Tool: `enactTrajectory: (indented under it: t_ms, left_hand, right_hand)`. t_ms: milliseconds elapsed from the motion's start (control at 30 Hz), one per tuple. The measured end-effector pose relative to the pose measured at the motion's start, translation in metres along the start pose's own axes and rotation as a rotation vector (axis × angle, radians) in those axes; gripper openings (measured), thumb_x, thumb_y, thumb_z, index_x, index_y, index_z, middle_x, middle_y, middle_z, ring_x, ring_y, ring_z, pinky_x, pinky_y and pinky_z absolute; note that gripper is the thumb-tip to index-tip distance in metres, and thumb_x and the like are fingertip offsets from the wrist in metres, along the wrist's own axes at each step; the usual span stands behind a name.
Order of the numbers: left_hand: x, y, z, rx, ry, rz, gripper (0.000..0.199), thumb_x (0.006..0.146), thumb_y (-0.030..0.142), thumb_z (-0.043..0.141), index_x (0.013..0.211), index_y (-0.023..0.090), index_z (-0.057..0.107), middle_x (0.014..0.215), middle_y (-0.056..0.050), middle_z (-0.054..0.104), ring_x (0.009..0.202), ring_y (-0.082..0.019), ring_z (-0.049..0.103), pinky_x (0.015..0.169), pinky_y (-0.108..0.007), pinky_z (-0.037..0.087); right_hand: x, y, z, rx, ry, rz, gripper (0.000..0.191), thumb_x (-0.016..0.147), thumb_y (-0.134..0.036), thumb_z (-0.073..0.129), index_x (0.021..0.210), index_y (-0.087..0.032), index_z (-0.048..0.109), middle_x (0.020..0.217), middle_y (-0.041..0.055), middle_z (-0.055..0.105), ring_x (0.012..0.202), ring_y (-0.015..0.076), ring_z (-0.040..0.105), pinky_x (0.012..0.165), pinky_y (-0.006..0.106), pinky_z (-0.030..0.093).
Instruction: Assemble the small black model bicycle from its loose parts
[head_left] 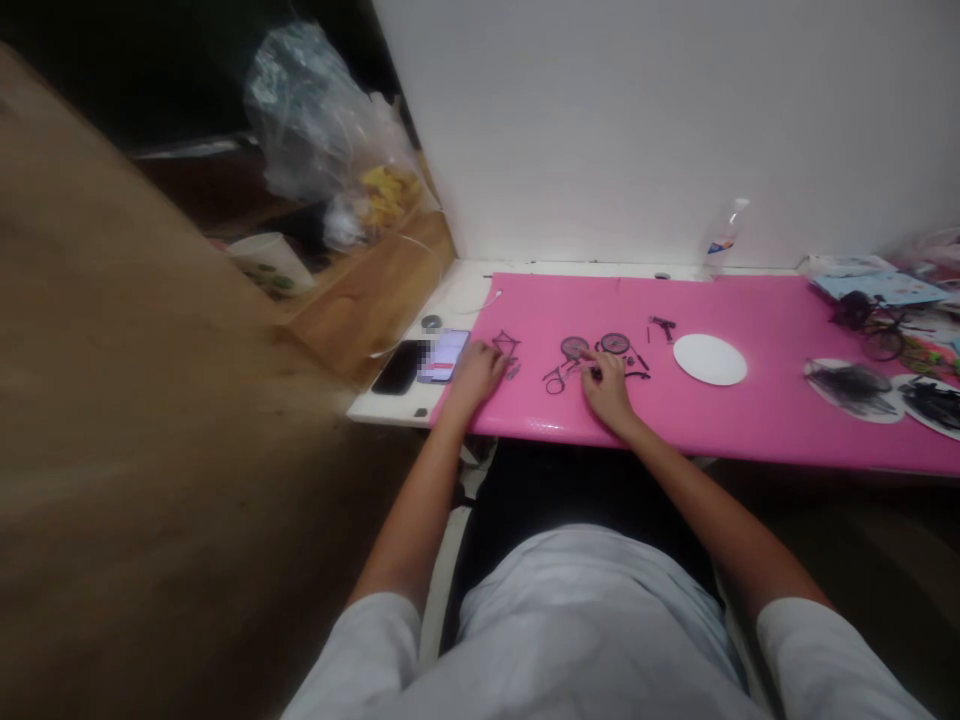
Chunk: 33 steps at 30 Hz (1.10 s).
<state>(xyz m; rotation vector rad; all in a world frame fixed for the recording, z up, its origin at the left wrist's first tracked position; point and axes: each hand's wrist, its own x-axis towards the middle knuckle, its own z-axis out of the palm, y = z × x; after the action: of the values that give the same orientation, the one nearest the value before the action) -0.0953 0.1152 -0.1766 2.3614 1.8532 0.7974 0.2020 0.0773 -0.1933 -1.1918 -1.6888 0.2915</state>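
Across a pink sheet spread on a white table, my two bare hands bend to the loose parts of what looks like a miniature bicycle, laid out between a lit phone at left and a white plate at right. The sheet runs to the table's near edge with no rim I can see, so a careless sweep of my wrist could send a piece to the floor. My left hand rests with fingers loosely curled beside the frame; whether they pinch anything, I cannot tell. My right hand reaches among the parts, forefinger extended; a dark piece shows at its fingers, held or merely lying there, I cannot say. Pressing down could bend something thin, and a stray knuckle could scatter its neighbours.

The frame is dark, slender and open. Two spoked, dark-rimmed items lie flat: the left wheel by my right fingertips, the right wheel just beyond. Nearer me sits a ring-shaped piece; the slivers around it blur.
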Motion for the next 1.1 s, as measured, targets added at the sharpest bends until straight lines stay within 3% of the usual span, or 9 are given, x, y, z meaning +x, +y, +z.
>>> enactTrajectory:
  t_ms: [133, 300, 433, 667, 900, 1100]
  left_hand:
    - [-0.002, 0.007, 0.0, 0.053, 0.064, -0.032, 0.04, 0.105, 0.045, 0.048, 0.107, 0.015, 0.075, 0.11, -0.02, 0.063, 0.105, -0.037, 0.058, 0.093, -0.048, 0.045]
    - [-0.002, 0.029, -0.003, 0.031, 0.091, 0.006, 0.033, 0.103, 0.039, 0.053, 0.118, 0.017, 0.072, 0.121, -0.018, 0.063, 0.113, -0.035, 0.058, 0.099, -0.047, 0.044]
    - [-0.001, 0.057, 0.004, -0.059, 0.056, 0.09, 0.023, 0.101, 0.031, 0.056, 0.107, 0.017, 0.074, 0.109, -0.014, 0.07, 0.112, -0.031, 0.06, 0.102, -0.045, 0.043]
    - [0.018, 0.102, 0.028, -0.174, -0.034, 0.151, 0.021, 0.096, 0.028, 0.061, 0.096, 0.016, 0.079, 0.095, -0.014, 0.074, 0.093, -0.028, 0.064, 0.09, -0.04, 0.045]
    - [0.045, 0.135, 0.042, -0.038, -0.158, -0.029, 0.028, 0.094, 0.036, 0.066, 0.081, 0.016, 0.081, 0.081, -0.018, 0.074, 0.082, -0.03, 0.067, 0.081, -0.039, 0.044]
    - [0.055, 0.144, 0.048, 0.081, -0.181, -0.125, 0.024, 0.093, 0.035, 0.068, 0.093, 0.016, 0.082, 0.093, -0.021, 0.078, 0.091, -0.032, 0.07, 0.086, -0.041, 0.045]
  right_hand:
    - [0.001, -0.004, -0.003, 0.065, 0.014, 0.017, 0.032, 0.095, -0.025, 0.056, 0.122, -0.022, 0.073, 0.117, 0.0111, 0.072, 0.118, 0.0316, 0.057, 0.11, 0.054, 0.046]
    - [0.003, -0.008, -0.006, 0.207, 0.084, 0.12, 0.029, 0.097, -0.041, 0.063, 0.112, -0.02, 0.074, 0.111, 0.0117, 0.073, 0.102, 0.0271, 0.065, 0.087, 0.042, 0.056]
    - [0.004, -0.007, -0.004, 0.252, 0.107, 0.186, 0.035, 0.096, -0.048, 0.065, 0.111, -0.018, 0.075, 0.105, 0.0112, 0.074, 0.092, 0.0242, 0.066, 0.08, 0.038, 0.055]
    - [0.004, -0.007, -0.002, 0.263, 0.094, 0.202, 0.035, 0.096, -0.05, 0.066, 0.11, -0.019, 0.074, 0.105, 0.0114, 0.074, 0.091, 0.0241, 0.067, 0.078, 0.038, 0.054]
    - [0.004, -0.008, -0.003, 0.25, 0.094, 0.188, 0.031, 0.095, -0.046, 0.066, 0.108, -0.019, 0.074, 0.104, 0.0105, 0.074, 0.093, 0.0242, 0.066, 0.081, 0.039, 0.054]
    - [0.004, -0.007, -0.002, 0.258, 0.102, 0.191, 0.029, 0.094, -0.044, 0.065, 0.107, -0.019, 0.074, 0.103, 0.0097, 0.075, 0.09, 0.0235, 0.066, 0.078, 0.038, 0.054]
